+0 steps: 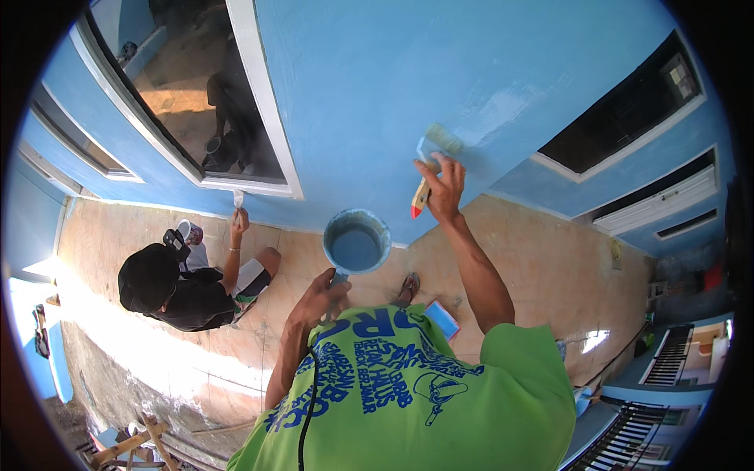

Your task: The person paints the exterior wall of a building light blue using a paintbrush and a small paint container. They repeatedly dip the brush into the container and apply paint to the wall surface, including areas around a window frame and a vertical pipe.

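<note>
Could slide up or leftward from the right hand [446,187]'s grip on the brush [431,147], over a flat stretch of blue wall [353,102]. Could not push straight ahead of that grip (solid wall there). Was hemmed in below-left by the paint pot [357,220] in the left hand [324,293], with a gap free between pot and right forearm [481,275]. Met the white window frame [267,102] farther left and, left of the pot grip, a co-worker [196,297].

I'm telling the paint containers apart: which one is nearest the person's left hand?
The round blue pot, held in that left hand. The other container, white and purple, is farther left, beside the co-worker in black.
</note>
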